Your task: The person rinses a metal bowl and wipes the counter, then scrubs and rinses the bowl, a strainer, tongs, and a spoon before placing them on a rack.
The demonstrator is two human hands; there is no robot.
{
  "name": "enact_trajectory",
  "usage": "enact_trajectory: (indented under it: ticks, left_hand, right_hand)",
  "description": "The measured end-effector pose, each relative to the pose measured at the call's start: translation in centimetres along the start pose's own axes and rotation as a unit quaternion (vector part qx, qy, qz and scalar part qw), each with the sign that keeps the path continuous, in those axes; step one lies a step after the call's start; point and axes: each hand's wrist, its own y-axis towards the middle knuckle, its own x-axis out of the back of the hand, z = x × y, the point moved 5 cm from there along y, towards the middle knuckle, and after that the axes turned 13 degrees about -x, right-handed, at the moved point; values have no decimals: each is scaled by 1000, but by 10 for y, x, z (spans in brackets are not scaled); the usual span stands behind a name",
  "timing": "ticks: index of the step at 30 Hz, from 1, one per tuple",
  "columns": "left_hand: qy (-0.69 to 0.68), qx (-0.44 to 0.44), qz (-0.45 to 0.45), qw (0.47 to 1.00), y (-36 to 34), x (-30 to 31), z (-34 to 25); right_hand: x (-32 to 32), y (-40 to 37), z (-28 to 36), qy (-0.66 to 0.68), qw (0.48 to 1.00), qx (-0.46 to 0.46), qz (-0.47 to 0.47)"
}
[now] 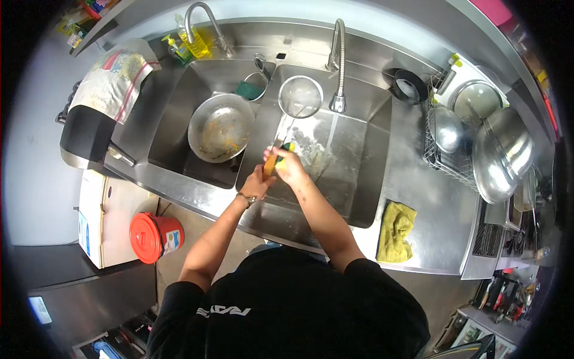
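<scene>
Over the right sink basin (353, 173), my left hand (257, 184) is closed round the wooden handle (271, 164) of a round mesh strainer (301, 97). The strainer's round end points away from me, below the taps. My right hand (289, 167) is closed on a green and yellow sponge (289, 146), pressed near the upper end of the handle. Part of the sponge is hidden by my fingers. Wet, whitish marks show on the basin floor. A large metal pan (221, 128) with orange food bits rests in the left basin.
Two taps (339, 60) stand behind the basins, soap bottles (194, 43) at the back left. A yellow-green cloth (396, 232) lies on the right counter, before a dish rack (454, 161) with bowls and lids. A black pan (409, 85) sits at the back right. A red bucket (146, 237) stands lower left.
</scene>
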Motion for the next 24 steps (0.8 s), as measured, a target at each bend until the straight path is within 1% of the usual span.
enact_trajectory:
  ticks: [1, 2, 3, 4, 5, 6, 7, 8, 9, 10, 11, 12, 13, 14, 15, 16, 17, 18, 19, 20, 21, 22, 23, 24]
  left_hand:
    - [-101, 56, 38, 993, 0, 0, -12]
    - [-200, 111, 77, 970, -2, -3, -22]
    - [-164, 106, 87, 977, -1, -7, -17]
    - [-165, 106, 87, 977, -4, -19, -7]
    - [-43, -9, 9, 999, -4, -23, -3]
    - [81, -122, -69, 987, -5, -19, -16]
    - [18, -34, -31, 999, -5, -27, -7]
    - [18, -33, -30, 999, -5, -23, -11]
    - [-2, 7, -20, 1000, -4, -22, -9]
    - [-23, 47, -11, 999, -2, -21, -8]
    - [-24, 49, -11, 998, -2, -24, -6]
    - [14, 15, -17, 1000, -3, -27, -6]
    - [53, -22, -22, 998, -1, -28, -7]
    - [52, -24, -20, 998, 1, -23, -14]
    - [-1, 44, 40, 998, 3, -20, -22]
    - [-54, 112, 99, 987, 3, -21, -24]
    - [-54, 113, 101, 987, 4, -21, -24]
    - [-109, 152, 113, 976, 4, -25, -19]
    - [-162, 188, 126, 961, 5, -28, -16]
    - [-161, 182, 126, 962, 7, -30, -14]
    - [-264, 208, 103, 936, 5, -37, -11]
    - [-364, 232, 79, 898, 4, -43, -9]
    - [-390, 205, 103, 892, 9, -43, -14]
    - [-390, 202, 107, 892, 12, -42, -15]
  right_hand:
    - [1, 5, 2, 29, 999, 12, -16]
    - [-2, 4, 3, 58, 997, 24, -33]
    - [-7, 2, 3, 58, 998, 23, -33]
    - [-4, -1, 3, 31, 991, 17, -129]
    - [-1, -6, 4, 3, 975, 11, -222]
    - [5, -1, 4, 1, 975, 10, -221]
    - [14, -1, 12, -102, 950, 60, -290]
    - [22, -5, 20, -202, 906, 109, -355]
    - [23, -12, 27, -185, 904, 151, -354]
    - [46, 0, 35, -87, 905, 195, -367]
    - [33, -1, 31, -13, 948, 133, -290]
    - [18, -2, 25, 65, 973, 68, -209]
    - [17, 0, 16, 24, 977, 58, -202]
    - [17, 2, 6, -17, 979, 51, -196]
    - [14, -5, 1, -13, 968, 14, -252]
    - [16, -3, 0, -30, 971, 27, -234]
    - [17, -9, -1, -22, 965, 24, -260]
    - [17, -14, -2, -15, 958, 21, -285]
    - [13, -19, -3, -14, 958, 23, -284]
    - [12, -23, 0, -55, 950, 47, -303]
    - [11, -27, 8, -95, 939, 71, -322]
    - [24, -17, 11, -95, 939, 76, -322]
    - [24, -17, 21, -135, 926, 113, -335]
    - [24, -16, 30, -174, 909, 148, -349]
